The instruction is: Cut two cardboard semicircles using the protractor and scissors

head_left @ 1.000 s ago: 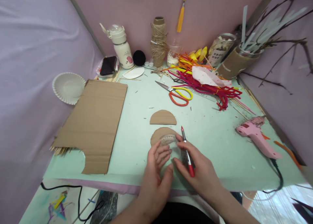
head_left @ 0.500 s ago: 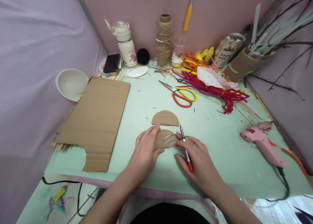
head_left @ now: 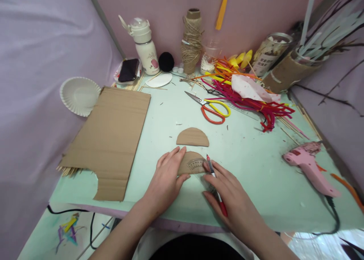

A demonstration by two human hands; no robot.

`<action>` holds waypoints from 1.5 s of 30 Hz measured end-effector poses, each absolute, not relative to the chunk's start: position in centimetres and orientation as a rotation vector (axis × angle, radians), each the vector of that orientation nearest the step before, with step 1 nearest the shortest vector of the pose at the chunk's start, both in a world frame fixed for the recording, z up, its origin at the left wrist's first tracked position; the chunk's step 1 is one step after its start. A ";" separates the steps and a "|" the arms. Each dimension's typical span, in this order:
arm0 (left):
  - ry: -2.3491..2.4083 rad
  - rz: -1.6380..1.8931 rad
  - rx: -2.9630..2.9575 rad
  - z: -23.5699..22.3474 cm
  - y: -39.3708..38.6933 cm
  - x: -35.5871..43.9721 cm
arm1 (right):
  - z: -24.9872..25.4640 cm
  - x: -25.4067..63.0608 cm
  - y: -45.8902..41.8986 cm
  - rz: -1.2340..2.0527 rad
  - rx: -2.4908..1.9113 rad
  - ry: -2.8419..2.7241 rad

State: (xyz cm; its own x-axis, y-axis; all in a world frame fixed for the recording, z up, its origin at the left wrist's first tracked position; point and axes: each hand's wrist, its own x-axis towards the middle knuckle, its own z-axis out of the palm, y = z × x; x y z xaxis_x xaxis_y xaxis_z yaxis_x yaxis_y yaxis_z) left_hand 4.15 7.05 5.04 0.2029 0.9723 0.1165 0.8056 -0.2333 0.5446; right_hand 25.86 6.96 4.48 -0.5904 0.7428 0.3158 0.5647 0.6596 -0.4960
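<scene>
A cardboard half-circle lies flat on the table, with my left hand closed around its left end, fingertips at the curved edge and thumb at the straight one. Over its right part rests a clear protractor with printed markings; its lower portion is partly hidden by fingers. My right hand pinches the protractor's right side and also holds a red pen, tip pointing away from me. Just beyond, a second cardboard half-circle lies apart from the first, untouched.
At the left sits a large cardboard sheet with a curved cutout, beside a paper bowl. Scissors lie further back, near bundled pipe cleaners. On the right is a pink glue gun with its cord. A bottle and twine spool stand behind.
My left hand has moved from hovering beside my right hand onto the half-circle's left end. The protractor has shifted slightly over the cardboard. The pen stays in my right hand.
</scene>
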 end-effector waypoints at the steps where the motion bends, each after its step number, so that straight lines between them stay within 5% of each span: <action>1: 1.660 0.627 2.123 5.0 7.0 4.2 | 4.5 25.9 7.0 0.488 -0.995 -2.387; 45: 1.608 0.808 2.524 3.9 6.3 3.9 | 4.5 22.1 5.9 0.371 -1.242 -2.190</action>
